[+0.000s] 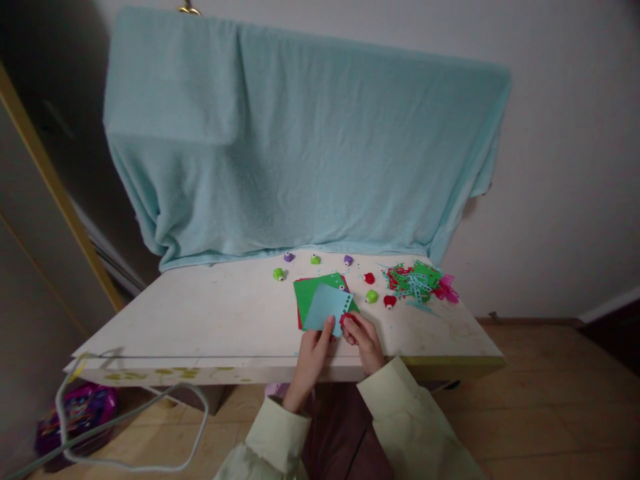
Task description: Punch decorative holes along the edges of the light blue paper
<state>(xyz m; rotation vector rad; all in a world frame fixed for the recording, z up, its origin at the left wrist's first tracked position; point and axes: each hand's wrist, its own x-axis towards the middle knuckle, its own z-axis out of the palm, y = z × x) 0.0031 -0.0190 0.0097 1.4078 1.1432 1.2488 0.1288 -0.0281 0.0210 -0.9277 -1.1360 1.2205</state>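
A light blue sheet of paper [320,308] is pinched by its lower edge in my left hand [315,350], thumb on top. Along the sheet's right side runs a row of small punched holes. My right hand [363,339] is closed around a small red paper punch [347,321], which sits against the lower right edge of the sheet. Beneath lies a green sheet [306,291] on a stack with a red edge showing. How far the paper reaches into the punch is hidden by my fingers.
Several other small punches lie around, among them a green one [371,296], a red one [390,302] and a purple one [289,257]. A heap of punched paper strips [420,283] is at the right of the white table [200,320]. Behind hangs a blue cloth [310,147].
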